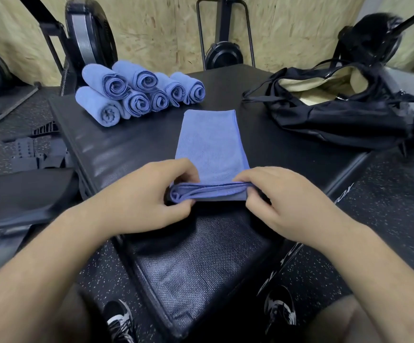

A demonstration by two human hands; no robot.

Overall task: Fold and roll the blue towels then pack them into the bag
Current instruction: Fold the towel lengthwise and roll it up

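Note:
A blue towel (210, 142), folded into a long strip, lies flat on the black padded platform (131, 149) and points away from me. Its near end is curled into the start of a roll. My left hand (149, 191) pinches the left end of that roll, and my right hand (280, 194) pinches the right end. Several rolled blue towels (136, 94) are stacked in a pile at the far left of the platform. A black bag (337, 112) with a tan lining lies open at the far right.
The platform's near corner drops to a speckled rubber floor (386, 206). Black gym machines (89, 33) and a metal frame (224, 28) stand against the plywood wall behind. A dark bench pad (22, 194) sits at the left. My shoe (119, 318) is by the platform's base.

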